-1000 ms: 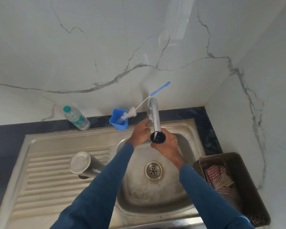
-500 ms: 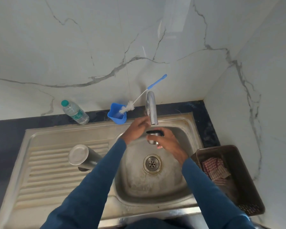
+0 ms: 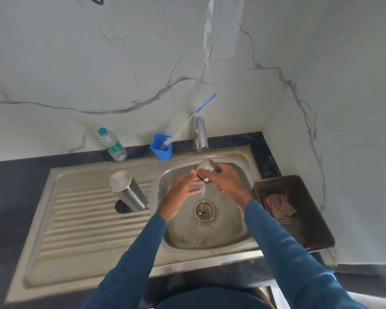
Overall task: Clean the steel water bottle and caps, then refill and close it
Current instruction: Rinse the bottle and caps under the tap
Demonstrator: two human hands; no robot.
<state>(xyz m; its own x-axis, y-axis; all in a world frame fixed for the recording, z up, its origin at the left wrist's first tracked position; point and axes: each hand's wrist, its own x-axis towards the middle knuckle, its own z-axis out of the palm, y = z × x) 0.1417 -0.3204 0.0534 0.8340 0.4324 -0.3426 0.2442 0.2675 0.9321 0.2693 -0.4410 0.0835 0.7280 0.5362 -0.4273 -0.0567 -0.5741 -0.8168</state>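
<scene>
Bottle: steel bottle point(image 3: 128, 191) stands on end on the ribbed drainboard point(image 3: 80, 219), well left of the left hand; long axis upright, flat closed end up.
Dark piece: a round black piece point(image 3: 120, 207) lies at the bottle's foot, partly hidden by it.
Cap: steel cap point(image 3: 205, 165) sits in the right hand, rounded end pointing away toward the wall, a thin black loop point(image 3: 202, 179) on its near side.
Sink: basin point(image 3: 187, 233) lies under both hands; water point(image 3: 202, 191) falls from between them onto the drain point(image 3: 204, 211).
Blue cup: cup point(image 3: 162, 148) beyond the left hand holds a bottle brush point(image 3: 188, 122), bristles down, blue handle leaning toward the tap point(image 3: 201, 134).
Basket: brown basket point(image 3: 299, 230) right of the right hand holds a checked cloth point(image 3: 279, 206).
Plastic bottle: a clear plastic bottle point(image 3: 112, 143) stands far left beyond the hands, green cap up.
Right hand: right hand point(image 3: 228, 179) has its fingers curled round the cap.
Left hand: left hand point(image 3: 183, 186) is stretched nearly straight, fingertips touching the cap's near side at the loop.
</scene>
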